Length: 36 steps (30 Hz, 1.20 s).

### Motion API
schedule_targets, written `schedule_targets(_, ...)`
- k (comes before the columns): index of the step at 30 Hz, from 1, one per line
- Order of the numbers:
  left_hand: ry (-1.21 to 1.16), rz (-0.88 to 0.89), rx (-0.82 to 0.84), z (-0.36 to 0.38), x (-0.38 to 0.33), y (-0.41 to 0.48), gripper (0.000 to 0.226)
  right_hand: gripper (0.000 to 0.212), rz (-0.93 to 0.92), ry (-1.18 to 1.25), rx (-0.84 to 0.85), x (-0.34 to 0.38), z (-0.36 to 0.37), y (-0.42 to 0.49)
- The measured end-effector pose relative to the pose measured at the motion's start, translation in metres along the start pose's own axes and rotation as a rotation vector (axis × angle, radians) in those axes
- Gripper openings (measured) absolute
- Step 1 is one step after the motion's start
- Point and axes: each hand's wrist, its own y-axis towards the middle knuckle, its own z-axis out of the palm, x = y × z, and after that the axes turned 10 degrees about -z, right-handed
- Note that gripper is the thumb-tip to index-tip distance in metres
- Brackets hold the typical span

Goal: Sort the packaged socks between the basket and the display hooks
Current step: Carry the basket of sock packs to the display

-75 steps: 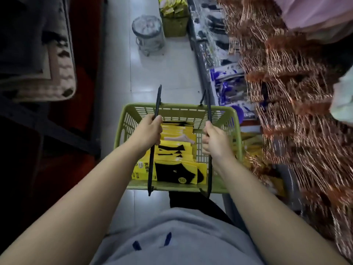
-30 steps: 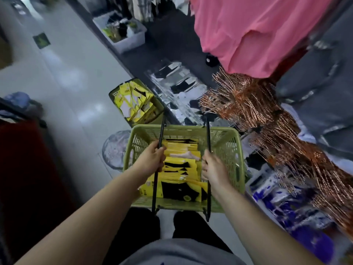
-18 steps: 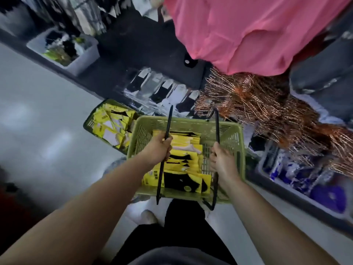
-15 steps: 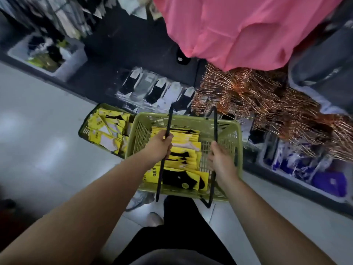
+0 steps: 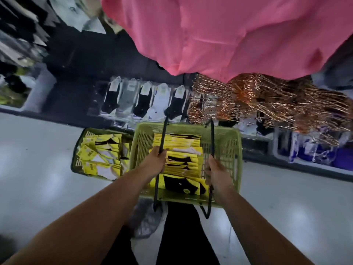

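Head view: green basket (image 5: 227,150) held by both handles, the left hand (image 5: 155,161) curled tight round the left black handle (image 5: 162,134) and the right hand (image 5: 216,173) curled tight round the right black handle (image 5: 212,138). Yellow packaged socks (image 5: 183,163) lie stacked inside the basket. A second basket (image 5: 78,155) of similar packs sits on the floor (image 5: 38,169) just left of it, and copper display hooks (image 5: 267,100) project beyond its far right corner.
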Motion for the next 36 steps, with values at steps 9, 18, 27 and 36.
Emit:
schedule_targets(9, 0.306, -0.033, 0.092, -0.028, 0.039, 0.087, 0.009, 0.031, -0.053, -0.095, -0.107, -0.055, 0.042, 0.051)
schedule_targets(18, 0.324, -0.027, 0.372, -0.038, 0.102, 0.167, 0.008, 0.04, -0.051, -0.303, -0.364, -0.144, 0.1, 0.09)
schedule_targets(27, 0.337, -0.002, 0.415, -0.015, 0.153, 0.25, 0.016, 0.03, -0.005, -0.362, -0.344, -0.222, 0.131, 0.152)
schedule_targets(36, 0.318, 0.115, 0.639, -0.004, 0.139, 0.305, 0.028, 0.03, -0.411, -0.531, -0.351, -0.242, 0.153, 0.217)
